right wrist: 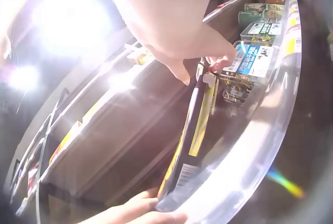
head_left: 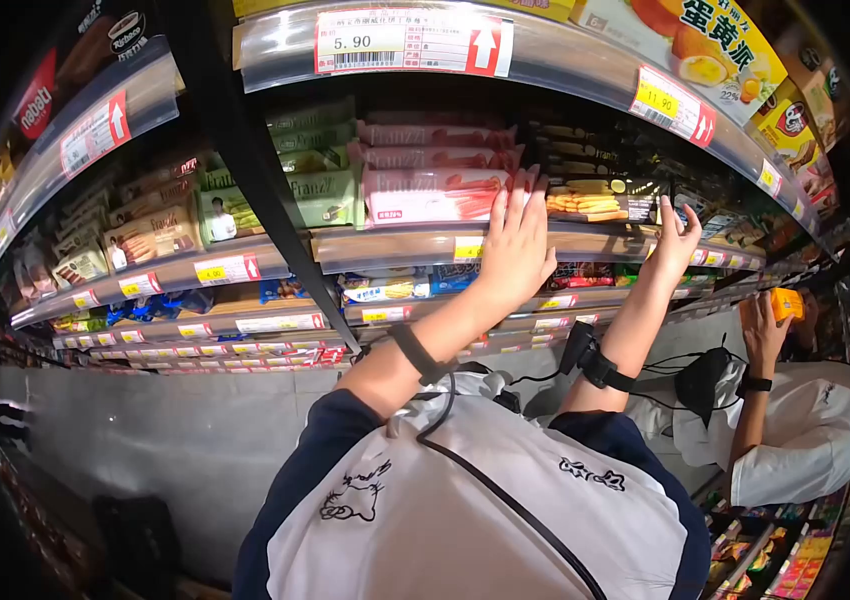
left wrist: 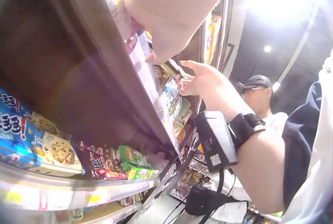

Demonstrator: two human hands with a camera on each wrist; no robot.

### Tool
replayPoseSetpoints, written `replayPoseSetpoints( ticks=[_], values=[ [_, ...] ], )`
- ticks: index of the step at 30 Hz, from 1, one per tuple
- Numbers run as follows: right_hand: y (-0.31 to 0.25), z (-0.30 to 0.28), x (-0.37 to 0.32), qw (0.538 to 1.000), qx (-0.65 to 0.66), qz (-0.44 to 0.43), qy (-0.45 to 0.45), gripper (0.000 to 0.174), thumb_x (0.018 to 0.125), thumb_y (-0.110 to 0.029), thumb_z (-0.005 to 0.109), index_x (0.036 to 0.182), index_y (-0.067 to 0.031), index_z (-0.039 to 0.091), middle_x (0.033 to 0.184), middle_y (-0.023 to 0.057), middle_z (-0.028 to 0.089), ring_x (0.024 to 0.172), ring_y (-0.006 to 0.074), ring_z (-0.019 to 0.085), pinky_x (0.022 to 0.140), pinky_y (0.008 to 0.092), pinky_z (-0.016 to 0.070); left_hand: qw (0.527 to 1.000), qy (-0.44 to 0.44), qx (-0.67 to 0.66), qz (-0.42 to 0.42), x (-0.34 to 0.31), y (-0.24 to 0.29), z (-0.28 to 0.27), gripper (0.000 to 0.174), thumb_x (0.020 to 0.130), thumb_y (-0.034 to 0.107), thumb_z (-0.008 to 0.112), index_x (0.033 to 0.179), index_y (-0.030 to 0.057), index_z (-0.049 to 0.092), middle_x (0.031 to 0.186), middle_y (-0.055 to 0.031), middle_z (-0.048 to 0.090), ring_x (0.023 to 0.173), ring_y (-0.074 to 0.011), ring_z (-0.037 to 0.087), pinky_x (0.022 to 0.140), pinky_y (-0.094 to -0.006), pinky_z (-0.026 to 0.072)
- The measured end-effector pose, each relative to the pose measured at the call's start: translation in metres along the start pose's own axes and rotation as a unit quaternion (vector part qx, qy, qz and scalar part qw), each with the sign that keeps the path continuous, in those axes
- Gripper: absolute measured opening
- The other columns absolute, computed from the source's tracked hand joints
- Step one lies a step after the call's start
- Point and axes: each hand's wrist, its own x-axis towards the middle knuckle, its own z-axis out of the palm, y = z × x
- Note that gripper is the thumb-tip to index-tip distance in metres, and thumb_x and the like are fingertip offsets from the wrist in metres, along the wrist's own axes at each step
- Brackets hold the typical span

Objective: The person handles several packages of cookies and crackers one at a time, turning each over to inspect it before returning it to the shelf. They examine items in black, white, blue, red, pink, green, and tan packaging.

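Observation:
On the shelf lies a black pack of biscuit sticks (head_left: 590, 200) with yellow sticks printed on its front. My left hand (head_left: 517, 245) has its fingers stretched over the seam between this pack and the pink Franzzi packs (head_left: 425, 197). At the black pack's other end, my right hand (head_left: 675, 240) pinches the corner between thumb and fingers. The right wrist view shows the pack's narrow edge (right wrist: 191, 117) running between the two hands, close behind the clear shelf lip (right wrist: 244, 166). More dark packs are stacked behind it.
Green Franzzi packs (head_left: 323, 198) stand left of the pink ones. A shelf with a price strip (head_left: 400, 45) overhangs the hands. Blue cookie packs (left wrist: 21, 130) fill a lower shelf. At the right another person (head_left: 795, 430) holds a yellow-orange pack (head_left: 787, 303).

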Motion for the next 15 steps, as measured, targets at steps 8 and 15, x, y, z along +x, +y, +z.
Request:
replayPoseSetpoints(
  ticks=[8,15],
  values=[
    [-0.057,-0.016,-0.045,0.993,0.064,0.002,-0.101,0.05,0.073,0.002,0.071,0.119,0.0006,0.052,0.097,0.0054,0.061,0.083,0.0114,0.058,0.071,0.0235,0.0479,0.999,0.015,-0.034,0.017,-0.004,-0.004,-0.001,0.071,0.071,0.03,0.065,0.126,-0.0082,0.04,0.132,-0.022,0.035,0.124,-0.0409,0.03,0.108,-0.0489,0.0161],
    [-0.121,-0.023,-0.114,0.95,0.094,-0.295,0.03,0.05,0.072,0.017,0.061,0.119,0.0032,0.05,0.107,0.013,0.059,0.094,0.0186,0.059,0.086,0.0306,0.0471,0.944,0.094,-0.314,-0.033,-0.004,0.005,-0.054,0.084,0.076,0.031,0.067,0.14,0.0023,0.02,0.144,-0.022,0.018,0.132,-0.0385,0.022,0.108,-0.045,0.0181]
  ],
)
